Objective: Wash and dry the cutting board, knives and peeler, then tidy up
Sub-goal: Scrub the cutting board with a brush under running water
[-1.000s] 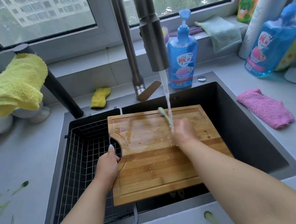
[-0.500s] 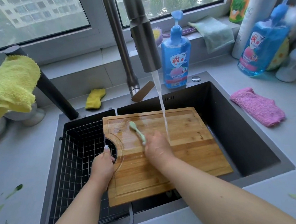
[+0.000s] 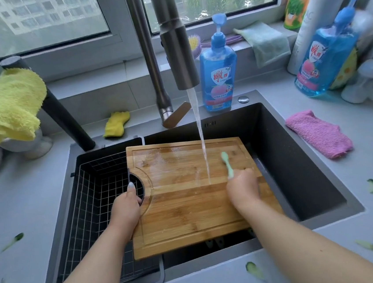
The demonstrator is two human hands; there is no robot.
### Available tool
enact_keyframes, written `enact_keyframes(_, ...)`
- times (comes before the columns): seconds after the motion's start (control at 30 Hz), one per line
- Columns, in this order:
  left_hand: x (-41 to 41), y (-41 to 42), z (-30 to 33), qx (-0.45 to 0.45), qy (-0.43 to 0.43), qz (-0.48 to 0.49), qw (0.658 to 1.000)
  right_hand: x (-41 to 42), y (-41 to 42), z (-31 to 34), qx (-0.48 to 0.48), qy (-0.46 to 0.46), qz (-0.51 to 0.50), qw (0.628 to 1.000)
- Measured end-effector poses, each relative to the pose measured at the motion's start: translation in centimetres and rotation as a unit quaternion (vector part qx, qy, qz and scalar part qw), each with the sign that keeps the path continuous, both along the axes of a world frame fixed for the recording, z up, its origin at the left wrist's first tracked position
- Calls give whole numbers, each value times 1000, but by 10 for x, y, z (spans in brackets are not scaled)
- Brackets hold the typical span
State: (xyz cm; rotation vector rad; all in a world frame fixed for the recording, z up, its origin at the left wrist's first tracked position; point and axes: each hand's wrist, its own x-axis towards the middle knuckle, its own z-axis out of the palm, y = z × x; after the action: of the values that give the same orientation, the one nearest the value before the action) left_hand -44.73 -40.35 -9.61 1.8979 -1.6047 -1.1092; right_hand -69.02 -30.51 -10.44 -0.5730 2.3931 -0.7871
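Bamboo cutting board (image 3: 194,200) lying across the sink (image 3: 299,175), bridging the wire basket (image 3: 91,204) and right basin so runoff drains below. Left hand (image 3: 127,205) clamped on the handle cut-out, likely steadying against scrubbing pressure. Right hand (image 3: 243,188) curled round a green brush (image 3: 227,163), bristles on the far right area. Tap stream (image 3: 201,139) landing just left of the brush, rinsing. Knives and peeler not clearly seen. Peel scraps (image 3: 254,270) littering the desk (image 3: 330,253).

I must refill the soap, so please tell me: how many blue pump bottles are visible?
2. One blue pump bottle stands behind the sink, right of the faucet. The second bottle stands among containers at the counter's far right; others may hide there.
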Motion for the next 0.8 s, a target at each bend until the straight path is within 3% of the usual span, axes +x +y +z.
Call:
enact_keyframes(0.1, -1, 0, 0, 1, 2, 1, 1000, 54, -1, 4, -65, 5, 154, 986)
enact_keyframes(0.2, -1, 0, 0, 6, 8, 5, 1000, 79, -9, 10, -83, 40, 318, 943)
enact_keyframes(0.27, 0, 1, 0, 8, 12, 4, 1000, 68, -12, 13, -98, 43, 311, 944)
enact_keyframes(0.33, -1, 2, 1, 9, 15, 3, 1000, 42, -11, 13, -87, 45, 221, 970)
enact_keyframes(0.43, -2, 2, 3, 11, 25, 5, 1000, 2, -6, 8, 5, 84, 92, 992)
enact_keyframes(0.5, -2, 2, 4, 12, 25, 4, 1000, 1, 1, 9, 14, 101, 70, 992)
enact_keyframes(0.57, -2, 2, 3, 12, 23, 4, 1000, 26, 5, 10, -15, 54, 98, 994)
enact_keyframes(0.67, 0, 2, 2, 16, 20, 6, 1000, 76, 4, 12, -72, 10, 222, 972)
enact_keyframes(0.73, 0, 2, 3, 15, 19, 5, 1000, 99, -8, 18, -85, 45, 334, 938)
enact_keyframes(0.8, -1, 2, 3, 14, 17, 9, 1000, 106, -24, 22, -94, 73, 370, 921)
